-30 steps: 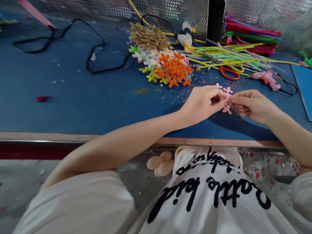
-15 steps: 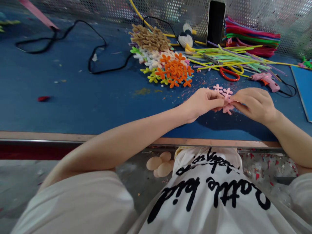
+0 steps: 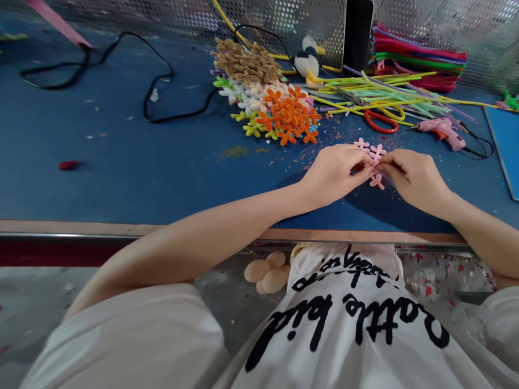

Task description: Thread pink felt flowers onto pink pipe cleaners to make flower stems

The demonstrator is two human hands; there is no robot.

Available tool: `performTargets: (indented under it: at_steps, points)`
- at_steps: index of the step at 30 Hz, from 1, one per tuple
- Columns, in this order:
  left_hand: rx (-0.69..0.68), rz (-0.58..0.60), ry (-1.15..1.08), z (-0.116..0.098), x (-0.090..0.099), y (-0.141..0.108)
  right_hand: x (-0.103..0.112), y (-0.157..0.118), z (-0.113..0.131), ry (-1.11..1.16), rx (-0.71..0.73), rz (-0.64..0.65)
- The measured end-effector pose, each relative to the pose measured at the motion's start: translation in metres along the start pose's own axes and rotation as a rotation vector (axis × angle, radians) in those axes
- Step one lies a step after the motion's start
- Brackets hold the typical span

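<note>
Pink pipe-cleaner flowers (image 3: pixel 377 181) lie on the blue table between my hands, several of them just beyond and below my fingertips. My left hand (image 3: pixel 336 172) has thumb and fingers pinched together on a pink flower piece. Facing it, my right hand (image 3: pixel 413 175) pinches the same pink piece, and the fingertips of both hands nearly meet. Most of the held piece is hidden behind the fingers. Farther left is a heap of finished-looking flowers: orange flowers (image 3: pixel 290 114) in front, brown flowers (image 3: pixel 245 60) at the back, with white and yellow-green ones between.
Loose pipe cleaners (image 3: pixel 389 92) lie behind my hands with red-handled scissors (image 3: pixel 381 123). A pink glue gun (image 3: pixel 441 132) is at the right, near a blue board (image 3: pixel 505 146). Bundled pipe cleaners (image 3: pixel 417 56) and a phone (image 3: pixel 357 35) stand by the perforated panel. A black cord (image 3: pixel 156 81) crosses the left.
Both hands have shifted slightly and the fingertips have come closer together around the pink piece. The lower pink flower shows more clearly now. The view has moved a little.
</note>
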State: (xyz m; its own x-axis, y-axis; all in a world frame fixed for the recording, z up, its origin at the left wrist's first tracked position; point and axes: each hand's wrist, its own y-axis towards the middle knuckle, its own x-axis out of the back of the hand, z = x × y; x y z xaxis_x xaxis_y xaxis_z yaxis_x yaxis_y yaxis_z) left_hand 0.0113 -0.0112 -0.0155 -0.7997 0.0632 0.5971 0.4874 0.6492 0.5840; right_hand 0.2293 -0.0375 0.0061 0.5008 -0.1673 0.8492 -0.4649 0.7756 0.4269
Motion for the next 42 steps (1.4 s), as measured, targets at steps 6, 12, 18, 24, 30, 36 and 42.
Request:
performTargets:
  at_steps: [6, 12, 18, 24, 30, 36, 42]
  points:
    - [0.016, -0.012, -0.056, 0.000, 0.003, 0.001, 0.006, 0.004, 0.003, 0.241, -0.085, 0.059]
    - [0.239, 0.106, -0.288, -0.005, 0.005, 0.005, 0.009, 0.004, 0.005, 0.069, 0.136, -0.029]
    - [0.079, -0.011, -0.249, -0.009, 0.000, 0.000, 0.005, 0.006, 0.016, 0.608, -0.349, 0.101]
    - [0.341, -0.043, -0.576, -0.001, -0.006, 0.001, 0.004, 0.007, 0.007, 0.423, -0.316, -0.122]
    - [0.460, -0.134, -0.596, 0.002, -0.012, 0.000, 0.000, 0.003, 0.000, 0.123, -0.151, -0.221]
    - [0.306, -0.227, -0.322, 0.005, -0.007, -0.001, -0.001, 0.003, 0.001, 0.098, -0.144, -0.230]
    - [0.128, -0.150, -0.104, 0.006, 0.000, 0.000, -0.001, 0.003, 0.001, 0.295, -0.175, -0.181]
